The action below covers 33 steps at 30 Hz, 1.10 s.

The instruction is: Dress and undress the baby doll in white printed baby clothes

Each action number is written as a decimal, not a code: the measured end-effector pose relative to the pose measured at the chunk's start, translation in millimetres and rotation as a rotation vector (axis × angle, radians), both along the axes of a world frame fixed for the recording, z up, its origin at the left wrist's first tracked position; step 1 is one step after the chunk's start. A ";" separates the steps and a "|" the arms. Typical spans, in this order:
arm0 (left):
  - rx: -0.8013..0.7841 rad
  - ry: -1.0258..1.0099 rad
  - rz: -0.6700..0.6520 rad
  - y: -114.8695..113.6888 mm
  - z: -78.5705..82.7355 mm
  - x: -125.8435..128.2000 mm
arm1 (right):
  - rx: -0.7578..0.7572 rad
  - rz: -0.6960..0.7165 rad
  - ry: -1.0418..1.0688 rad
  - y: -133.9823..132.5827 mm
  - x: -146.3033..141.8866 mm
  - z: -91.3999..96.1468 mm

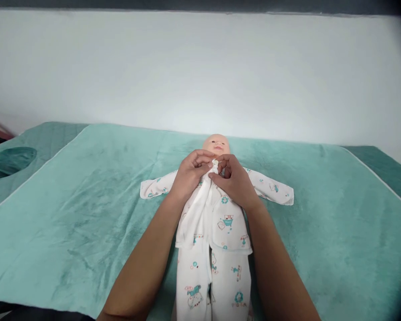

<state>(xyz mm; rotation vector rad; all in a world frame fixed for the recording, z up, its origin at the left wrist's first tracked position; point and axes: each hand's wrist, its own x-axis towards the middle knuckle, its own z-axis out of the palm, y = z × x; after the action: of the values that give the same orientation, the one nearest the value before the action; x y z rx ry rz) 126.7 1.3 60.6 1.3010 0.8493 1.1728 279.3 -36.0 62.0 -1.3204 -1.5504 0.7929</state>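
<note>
A baby doll (215, 143) lies on its back on a teal blanket (87, 200), head toward the wall. It wears a white printed jacket (227, 220) and matching trousers (214, 281), sleeves spread to both sides. My left hand (190, 171) and my right hand (235, 178) meet at the doll's neck. Both pinch the jacket's collar edge just under the chin, fingers curled and closed on the fabric. The doll's chest is partly hidden by my hands.
The blanket covers a green quilted mattress (381, 165) that shows at both far corners. A white wall (200, 71) runs close behind the doll's head. A dark hollow in the bedding (8, 160) lies at the far left.
</note>
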 end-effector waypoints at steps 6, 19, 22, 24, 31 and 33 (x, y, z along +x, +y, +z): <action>0.027 0.046 0.019 1.8 -0.2 1.1 | 0.017 -0.018 -0.001 -0.4 -3.4 0.2; 0.041 0.108 0.086 -0.7 2.4 1.8 | -0.030 -0.084 0.177 0.1 -5.3 2.3; 0.031 0.086 0.089 -0.1 1.2 -1.2 | -0.046 -0.160 0.211 -1.1 -4.2 4.3; 0.036 0.106 0.072 -1.1 1.3 -5.6 | -0.037 -0.198 0.141 -3.6 -2.7 7.5; 0.078 0.322 -0.059 -16.7 5.5 -29.6 | -0.082 -0.087 -0.287 -21.1 -1.0 28.3; 0.156 0.403 -0.080 -19.9 5.3 -31.8 | -0.087 -0.045 -0.316 -22.4 0.6 30.5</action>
<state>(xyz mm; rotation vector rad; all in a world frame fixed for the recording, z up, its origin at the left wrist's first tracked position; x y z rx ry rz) 94.9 -18.5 65.9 1.7189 0.9972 0.9416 279.9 -58.4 92.4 -1.5988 -1.7388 0.6518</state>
